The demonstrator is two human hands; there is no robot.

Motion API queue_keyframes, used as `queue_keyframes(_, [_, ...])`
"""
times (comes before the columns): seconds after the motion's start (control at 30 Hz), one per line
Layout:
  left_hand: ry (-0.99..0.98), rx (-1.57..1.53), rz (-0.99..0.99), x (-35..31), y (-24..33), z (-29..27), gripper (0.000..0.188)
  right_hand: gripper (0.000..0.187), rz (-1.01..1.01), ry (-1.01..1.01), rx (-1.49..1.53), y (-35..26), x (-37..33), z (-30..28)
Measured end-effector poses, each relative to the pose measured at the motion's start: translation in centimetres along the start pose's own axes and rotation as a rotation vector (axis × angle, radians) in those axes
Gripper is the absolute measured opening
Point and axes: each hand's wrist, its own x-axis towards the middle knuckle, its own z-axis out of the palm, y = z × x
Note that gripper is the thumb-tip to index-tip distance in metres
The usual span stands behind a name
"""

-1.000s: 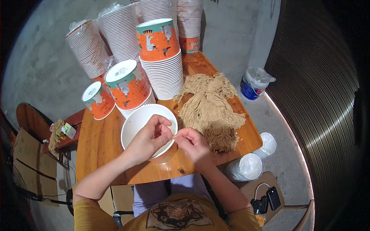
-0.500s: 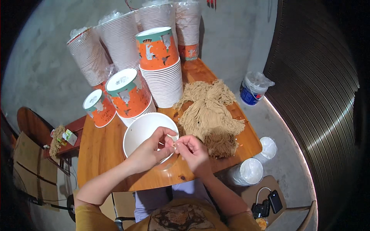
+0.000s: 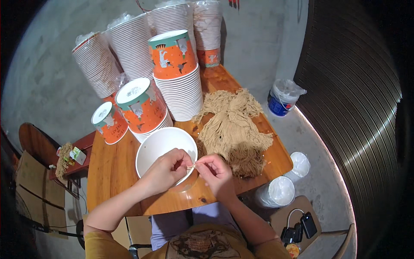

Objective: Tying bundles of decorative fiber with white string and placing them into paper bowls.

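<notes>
Over the near right rim of a white paper bucket (image 3: 151, 149), my left hand (image 3: 164, 170) and my right hand (image 3: 215, 172) meet in closed pinches. Between their fingertips shows a thin pale strand (image 3: 192, 165), too small to make out fully. To the right of the bucket lies a heap of tan yarn-like strands (image 3: 230, 125). A darker brown bundle of strands (image 3: 246, 159) is at its near end, close to my right hand. The inside of the bucket is partly hidden by my left hand.
Stacks of upside-down orange and white paper buckets (image 3: 179, 93) and bagged stacks (image 3: 129, 45) stand at the back of the wooden table (image 3: 112, 181). Lined white buckets (image 3: 278, 192) and a blue-and-white pail (image 3: 282, 99) are on the floor at right. A stool (image 3: 308, 235) holds a black phone-like device (image 3: 308, 226).
My left fingers have curled in more tightly, and the fingertips of both hands have shifted slightly down. The view has moved a little; the buckets and strands lie as before.
</notes>
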Motion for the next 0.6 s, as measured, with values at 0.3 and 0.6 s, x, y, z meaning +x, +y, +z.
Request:
queue_keyframes(0.3, [-0.028, -0.008, -0.043, -0.2, 0.9, -0.4, 0.009, 0.005, 0.071, -0.013, 0.139, -0.6, -0.5, 0.0])
queue_keyframes(0.6, [-0.039, -0.067, -0.058, -0.3, 0.9, -0.1, 0.010, 0.017, 0.033, -0.056, 0.091, -0.8, -0.7, 0.0])
